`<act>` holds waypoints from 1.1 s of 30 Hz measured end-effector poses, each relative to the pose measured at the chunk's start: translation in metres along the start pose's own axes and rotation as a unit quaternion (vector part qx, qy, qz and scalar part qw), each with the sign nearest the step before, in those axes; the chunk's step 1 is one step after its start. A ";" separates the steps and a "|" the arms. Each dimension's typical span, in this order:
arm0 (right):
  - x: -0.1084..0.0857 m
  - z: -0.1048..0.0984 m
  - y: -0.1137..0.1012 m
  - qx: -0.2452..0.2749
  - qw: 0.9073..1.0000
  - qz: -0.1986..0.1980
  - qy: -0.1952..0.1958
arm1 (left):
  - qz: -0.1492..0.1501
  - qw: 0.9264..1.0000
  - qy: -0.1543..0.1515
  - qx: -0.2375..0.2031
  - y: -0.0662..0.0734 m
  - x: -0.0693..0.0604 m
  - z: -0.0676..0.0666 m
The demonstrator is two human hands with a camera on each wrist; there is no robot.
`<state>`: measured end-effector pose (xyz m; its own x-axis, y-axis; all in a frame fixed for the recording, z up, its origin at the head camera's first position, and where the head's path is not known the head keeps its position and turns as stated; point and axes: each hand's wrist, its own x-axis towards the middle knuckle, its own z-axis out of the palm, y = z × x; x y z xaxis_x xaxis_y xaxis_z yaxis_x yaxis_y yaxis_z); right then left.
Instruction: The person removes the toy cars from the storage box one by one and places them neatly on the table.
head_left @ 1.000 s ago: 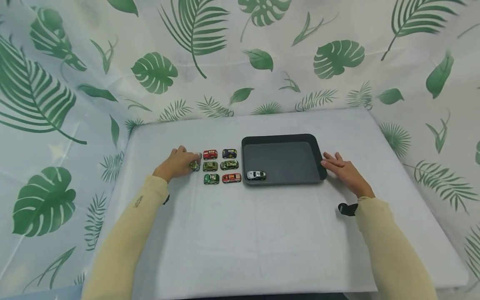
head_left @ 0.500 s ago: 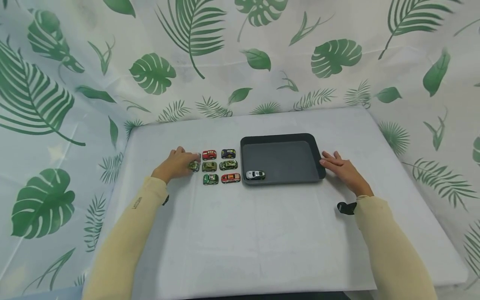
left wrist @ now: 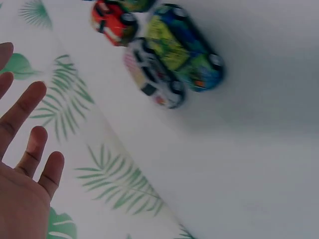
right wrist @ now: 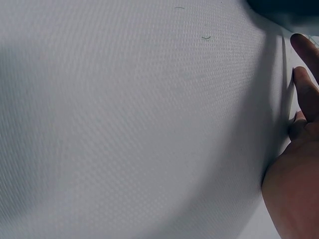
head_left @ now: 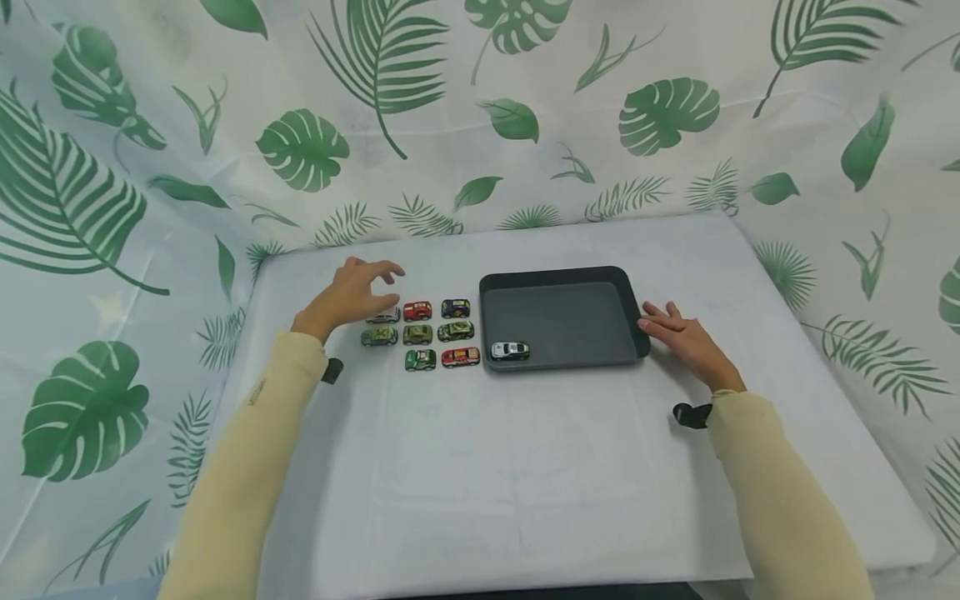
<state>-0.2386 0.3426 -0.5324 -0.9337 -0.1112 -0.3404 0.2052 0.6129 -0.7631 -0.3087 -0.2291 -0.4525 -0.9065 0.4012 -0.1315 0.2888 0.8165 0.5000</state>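
My left hand (head_left: 352, 293) hovers over the white toy car (head_left: 385, 316) at the back left of the group, fingers spread and holding nothing. Just in front of that car stands a green-yellow toy car (head_left: 379, 336); both show close together in the left wrist view, the white car (left wrist: 153, 74) beside the green-yellow one (left wrist: 184, 47). To the right are a red car (head_left: 417, 311), a dark blue car (head_left: 455, 308) and several others. One silver-white car (head_left: 510, 351) sits in the grey tray (head_left: 562, 364). My right hand (head_left: 690, 343) rests its fingertips at the tray's right rim.
Olive (head_left: 417, 334) and camouflage (head_left: 455, 331) cars form the middle row, with a green car (head_left: 421, 360) and an orange-red car (head_left: 461, 357) in front. The last stands close to the tray's left wall. A leaf-patterned curtain (head_left: 442, 125) rises behind the white table (head_left: 510, 483).
My left hand has let go of the green-yellow car and lifted up and back, its fingers spreading. That car now stands uncovered at the left of its row. The right hand stays at the tray.
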 end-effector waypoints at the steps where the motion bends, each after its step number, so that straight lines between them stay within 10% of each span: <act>1: 0.000 0.000 0.000 0.001 1.000 0.000 0.000 | 0.006 1.000 0.006 -0.006 0.004 0.002 -0.002; 13: -0.002 -0.001 -0.002 0.013 1.000 -0.006 0.005 | 0.073 0.997 0.027 -0.029 0.061 0.038 -0.015; 33: -0.003 0.001 0.002 0.032 0.999 -0.005 0.015 | 0.149 0.989 -0.022 0.008 0.143 0.088 0.022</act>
<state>-0.2347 0.3436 -0.5336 -0.9439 -0.0942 -0.3166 0.2127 0.5598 -0.8008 -0.3401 -0.0684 -0.4116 -0.7662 0.6423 -0.0183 0.5460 0.6659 0.5084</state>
